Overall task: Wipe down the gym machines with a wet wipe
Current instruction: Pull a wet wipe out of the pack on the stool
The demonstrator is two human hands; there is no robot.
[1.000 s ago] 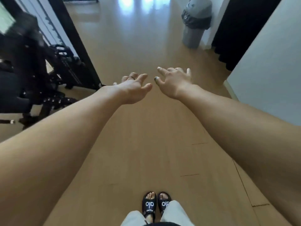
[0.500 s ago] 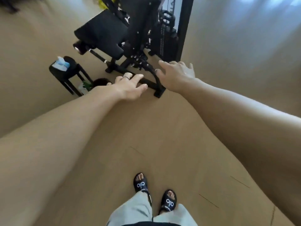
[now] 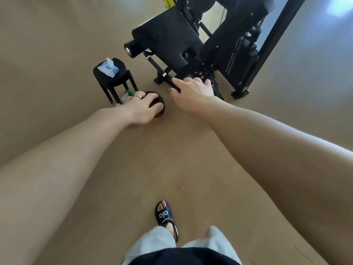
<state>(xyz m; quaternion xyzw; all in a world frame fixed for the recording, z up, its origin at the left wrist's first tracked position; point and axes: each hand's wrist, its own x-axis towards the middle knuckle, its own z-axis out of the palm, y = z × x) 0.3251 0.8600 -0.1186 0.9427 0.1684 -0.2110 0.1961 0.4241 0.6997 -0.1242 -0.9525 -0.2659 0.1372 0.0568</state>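
Looking down from my head, I am standing on the wooden floor (image 3: 191, 150) with the gym machine (image 3: 219, 44) ahead of me, its black padded seat (image 3: 168, 41) turned toward me and its weight stack (image 3: 242, 54) running up the right side. The pack of wet wipes (image 3: 108, 68) is sitting on the top of a small black stool (image 3: 114, 79), toward that top's far left edge, with one sheet sticking up out of it. I judge the stool is parked just beside the machine's left end so that a fresh wipe is within reach while I am cleaning. A dark round bin (image 3: 158, 107) is standing on the floor between the stool's legs and the machine's base bar, probably for used wipes; something green and white is lying under the stool, too small for me to name.

Both my arms are stretching out in front of me, palms down. My left hand (image 3: 144, 108) is hanging over the bin with its fingers loosely spread and nothing in them; a ring is showing on one finger. My right hand (image 3: 193, 92) is reaching toward the machine's low frame, fingers relaxed and extended, also carrying nothing. I cannot tell whether it is touching the frame or only passing above it. No wipe is in either hand, so I judge the wiping is yet to begin here and the pack needs visiting first.
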